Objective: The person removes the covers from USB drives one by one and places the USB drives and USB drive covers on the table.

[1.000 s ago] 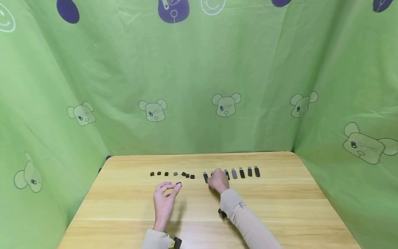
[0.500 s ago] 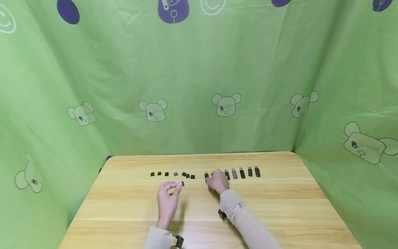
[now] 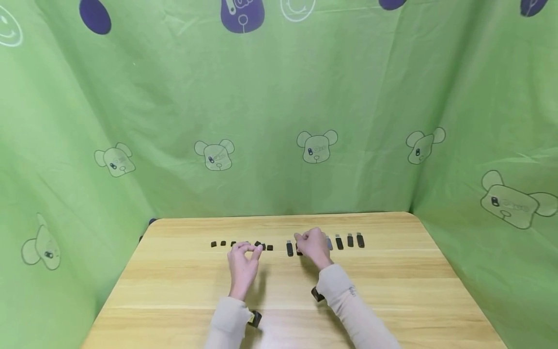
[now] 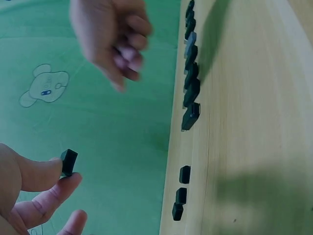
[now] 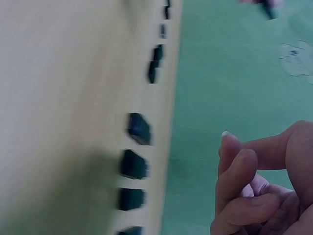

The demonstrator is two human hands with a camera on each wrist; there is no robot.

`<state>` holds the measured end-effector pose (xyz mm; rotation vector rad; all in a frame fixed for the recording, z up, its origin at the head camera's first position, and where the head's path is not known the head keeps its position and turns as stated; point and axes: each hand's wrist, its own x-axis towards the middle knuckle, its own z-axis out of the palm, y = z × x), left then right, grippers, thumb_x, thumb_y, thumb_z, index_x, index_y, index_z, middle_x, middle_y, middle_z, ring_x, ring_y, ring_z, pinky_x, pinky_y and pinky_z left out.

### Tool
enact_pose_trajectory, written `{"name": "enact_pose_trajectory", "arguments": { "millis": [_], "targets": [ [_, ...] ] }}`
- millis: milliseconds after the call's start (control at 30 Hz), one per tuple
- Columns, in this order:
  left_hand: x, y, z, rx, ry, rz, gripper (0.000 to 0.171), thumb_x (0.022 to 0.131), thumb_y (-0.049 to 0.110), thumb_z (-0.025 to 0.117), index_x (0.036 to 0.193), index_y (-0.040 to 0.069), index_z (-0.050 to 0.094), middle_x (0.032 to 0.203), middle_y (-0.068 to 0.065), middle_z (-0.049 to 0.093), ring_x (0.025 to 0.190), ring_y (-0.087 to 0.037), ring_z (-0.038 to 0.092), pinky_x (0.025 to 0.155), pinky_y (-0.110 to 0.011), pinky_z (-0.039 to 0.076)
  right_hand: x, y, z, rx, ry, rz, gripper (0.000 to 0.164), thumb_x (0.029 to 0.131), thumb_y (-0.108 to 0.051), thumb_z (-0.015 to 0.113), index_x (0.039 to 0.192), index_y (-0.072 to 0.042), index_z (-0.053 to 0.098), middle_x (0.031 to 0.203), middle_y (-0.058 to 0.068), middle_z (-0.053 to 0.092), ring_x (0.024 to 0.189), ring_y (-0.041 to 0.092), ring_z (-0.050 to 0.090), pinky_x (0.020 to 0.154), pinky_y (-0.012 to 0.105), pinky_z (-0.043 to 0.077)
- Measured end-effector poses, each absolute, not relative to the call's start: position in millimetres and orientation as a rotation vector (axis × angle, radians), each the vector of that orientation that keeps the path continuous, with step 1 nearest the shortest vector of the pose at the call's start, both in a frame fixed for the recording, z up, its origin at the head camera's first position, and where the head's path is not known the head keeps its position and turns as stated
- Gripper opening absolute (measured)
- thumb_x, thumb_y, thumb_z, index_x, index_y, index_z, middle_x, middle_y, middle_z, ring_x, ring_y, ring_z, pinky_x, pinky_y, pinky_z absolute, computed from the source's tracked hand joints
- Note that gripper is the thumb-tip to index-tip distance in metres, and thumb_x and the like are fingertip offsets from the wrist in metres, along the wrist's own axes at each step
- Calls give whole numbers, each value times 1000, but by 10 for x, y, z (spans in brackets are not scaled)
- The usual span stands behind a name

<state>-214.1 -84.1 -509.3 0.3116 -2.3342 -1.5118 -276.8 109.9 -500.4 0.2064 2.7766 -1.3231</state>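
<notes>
My left hand pinches a small black USB stick cap between thumb and index finger, raised above the table. Right hand hovers over the row of USB sticks, its fingers loosely curled and nothing between them in the right wrist view. The leftmost black USB stick lies with its metal plug pointing away from me. Beside it, another dark stick is partly covered by the right hand, which hides others too. Farther right lie a grey-blue stick and several black ones.
Several small caps lie in a line left of the sticks, including a black cap at the far left end and one nearest the sticks. A wooden table bears everything. Green printed curtain hangs behind and on both sides.
Left hand has moved forward and slightly right with the cap, now overlapping the line of caps. Right hand has risen from the sticks and shifted right, uncovering the leftmost stick.
</notes>
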Motion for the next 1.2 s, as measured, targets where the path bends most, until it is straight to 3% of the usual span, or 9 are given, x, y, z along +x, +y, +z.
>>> {"name": "enact_pose_trajectory", "arguments": {
  "millis": [200, 367, 633, 1200],
  "targets": [
    [-2312, -768, -5131, 315, -2414, -1426, 16, 87, 20, 79, 82, 5, 75, 130, -19, 62, 129, -39, 40, 110, -61, 33, -2639, 1235, -4745, 121, 2819, -1442, 41, 98, -31, 63, 64, -10, 70, 57, 1, 68, 42, 10, 48, 42, 22, 33],
    [-2459, -722, -5192, 273, -2457, -1367, 16, 86, 19, 79, 78, 6, 75, 131, -21, 63, 130, -40, 41, 111, -62, 29, -2477, 1347, -4568, 68, 2872, -1512, 34, 98, -30, 65, 73, -9, 75, 63, 5, 72, 45, 13, 54, 43, 25, 39],
    [-2638, -625, -5313, 259, -2552, -1338, 15, 84, 15, 80, 73, 6, 76, 127, -20, 69, 133, -41, 45, 116, -65, 25, -2192, 1484, -4304, -14, 2958, -1546, 31, 97, -28, 67, 73, -9, 75, 63, 6, 71, 49, 14, 56, 48, 25, 42],
    [-2826, -471, -5490, 138, -2683, -1096, 22, 83, 16, 82, 65, 5, 75, 121, -24, 71, 132, -44, 49, 113, -68, 31, -1571, 1590, -3997, -73, 2927, -1624, 23, 96, -22, 70, 75, -11, 74, 62, 1, 68, 50, 9, 53, 46, 23, 43]
  ]
}}
